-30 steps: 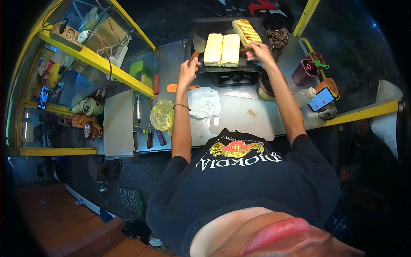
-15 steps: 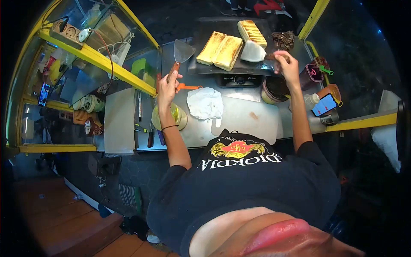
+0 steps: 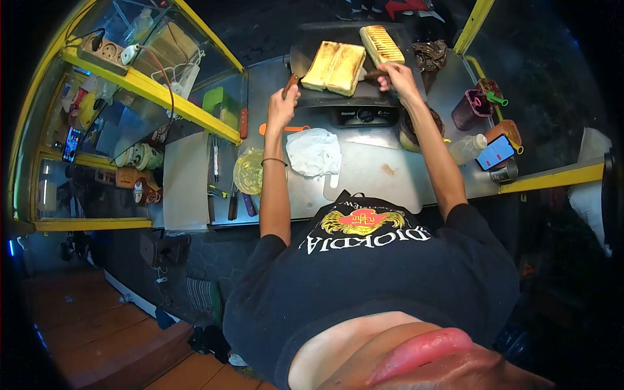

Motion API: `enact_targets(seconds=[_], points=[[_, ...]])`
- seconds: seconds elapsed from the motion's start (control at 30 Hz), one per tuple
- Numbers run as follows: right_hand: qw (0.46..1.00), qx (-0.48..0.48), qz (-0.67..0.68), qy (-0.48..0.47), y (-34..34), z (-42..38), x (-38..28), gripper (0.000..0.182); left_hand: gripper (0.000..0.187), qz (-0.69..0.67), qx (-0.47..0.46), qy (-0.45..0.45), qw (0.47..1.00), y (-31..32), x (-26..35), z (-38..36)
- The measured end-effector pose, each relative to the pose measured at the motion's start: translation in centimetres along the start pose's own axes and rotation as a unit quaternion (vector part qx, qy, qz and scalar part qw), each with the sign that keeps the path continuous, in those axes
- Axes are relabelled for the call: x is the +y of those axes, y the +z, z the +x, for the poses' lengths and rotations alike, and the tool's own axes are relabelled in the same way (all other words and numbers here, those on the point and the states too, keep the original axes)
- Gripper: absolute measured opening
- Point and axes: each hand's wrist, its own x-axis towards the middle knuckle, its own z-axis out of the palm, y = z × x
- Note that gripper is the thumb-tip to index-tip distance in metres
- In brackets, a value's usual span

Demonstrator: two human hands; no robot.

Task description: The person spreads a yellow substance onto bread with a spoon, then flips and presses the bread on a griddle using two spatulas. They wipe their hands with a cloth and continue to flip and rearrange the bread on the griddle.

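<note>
My left hand is closed around the brown handle of a scraper, whose blade is at the left side of an opened, toasted bread loaf. In my right hand is a second scraper with a brown handle. Its blade is mostly hidden between the loaf's right side and my fingers. Both loaf halves lie side by side, browned on top, on a black griddle. Just beyond my right hand rests another toasted bread piece with dark grill stripes.
The griddle sits over a Rinnai stove. Nearer me are a white cloth, a cutting board and a yellowish tub. To the right stand a bottle, containers and a phone. Yellow frame bars border the stall.
My right hand has moved left, bringing its scraper to the opened loaf's right side. My left hand has moved forward and right, bringing the other scraper to the loaf's left side.
</note>
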Motion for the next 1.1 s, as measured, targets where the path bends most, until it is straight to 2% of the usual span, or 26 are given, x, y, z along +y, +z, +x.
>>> enact_targets(seconds=[0.07, 0.1, 0.17, 0.2, 0.27, 0.33, 0.4, 0.43, 0.47, 0.5, 0.53, 0.63, 0.67, 0.73, 0.77, 0.8, 0.87, 0.93, 1.0, 1.07, 1.1], points=[[0.99, -0.055, -0.03, -0.124, 1.0, 1.5, -0.4, 0.017, 0.04, -0.023, -0.005, -0.003, 1.0, 0.1, -0.4, 0.8], [0.99, -0.059, -0.028, -0.128, 1.3, 1.7, -0.8, 0.017, 0.041, -0.09, -0.018, -0.007, 0.996, 0.0, -0.1, 0.9], [0.965, -0.088, -0.06, -0.241, 1.0, 1.7, -1.7, 0.018, 0.039, -0.212, -0.036, -0.014, 0.976, -0.2, 0.3, 0.9], [0.947, -0.099, -0.076, -0.296, 0.7, 1.3, -2.2, 0.018, 0.039, -0.213, -0.037, -0.011, 0.976, -0.5, 0.3, 0.7], [0.949, -0.08, -0.09, -0.292, -0.3, 0.1, -3.0, 0.018, 0.035, -0.299, -0.061, 0.014, 0.952, -1.9, -0.2, 0.2], [0.854, 0.011, -0.204, -0.478, -1.7, -0.4, -3.2, 0.019, 0.035, -0.276, -0.055, -0.006, 0.959, -3.2, 0.3, -1.5], [0.87, 0.024, -0.222, -0.44, -3.2, -2.6, -2.7, 0.018, 0.039, -0.161, -0.02, -0.029, 0.986, -4.1, 0.6, -3.4], [0.923, 0.012, -0.156, -0.35, -3.7, -3.8, -2.4, 0.018, 0.039, -0.161, -0.021, -0.031, 0.986, -4.0, 0.2, -4.2], [0.963, 0.001, -0.088, -0.255, -4.2, -4.5, -2.3, 0.019, 0.042, -0.068, 0.019, 0.003, 0.997, -3.8, -0.3, -5.0], [0.976, -0.001, -0.039, -0.214, -4.3, -5.1, -2.1, 0.02, 0.046, 0.025, 0.058, 0.035, 0.997, -3.4, -0.8, -5.7], [0.977, -0.001, -0.041, -0.212, -4.3, -5.6, -2.0, 0.02, 0.046, 0.024, 0.056, 0.033, 0.998, -3.1, -1.2, -6.2], [0.993, -0.005, 0.021, -0.112, -3.6, -6.3, -1.4, 0.026, 0.046, 0.132, 0.083, 0.037, 0.987, -1.9, -0.6, -8.3], [0.994, -0.004, 0.021, -0.109, -3.0, -5.9, -1.1, 0.026, 0.046, 0.133, 0.081, 0.034, 0.987, -1.3, -0.6, -8.6], [0.994, -0.055, -0.063, -0.072, -1.7, -4.8, -0.6, 0.026, 0.042, 0.036, 0.078, 0.061, 0.994, -0.5, -0.6, -9.1], [0.983, -0.086, -0.15, -0.056, -1.5, -4.1, -0.5, 0.029, 0.04, 0.005, 0.063, 0.033, 0.997, -0.4, -1.7, -8.9], [0.984, -0.087, -0.147, -0.055, -1.1, -3.2, -0.3, 0.029, 0.04, 0.009, 0.064, 0.032, 0.997, -0.5, -1.6, -9.6], [0.913, -0.063, -0.34, -0.215, -0.5, -1.1, -0.6, 0.032, 0.039, -0.088, 0.057, -0.033, 0.994, -0.9, -0.9, -10.8], [0.896, -0.061, -0.379, -0.221, 0.2, -0.8, -3.2, 0.034, 0.04, -0.07, 0.071, -0.02, 0.995, -1.5, -1.4, -12.1], [0.881, -0.065, -0.37, -0.288, 1.4, -0.6, -5.2, 0.036, 0.04, -0.124, 0.07, -0.059, 0.988, -2.0, -0.3, -14.3], [0.882, -0.065, -0.377, -0.275, 3.4, -1.1, -6.5, 0.036, 0.04, -0.15, 0.06, -0.068, 0.985, -1.8, -0.1, -15.9], [0.85, -0.069, -0.464, -0.242, 4.1, -0.4, -5.8, 0.035, 0.039, -0.175, 0.05, -0.078, 0.98, -1.6, -0.1, -16.3]])
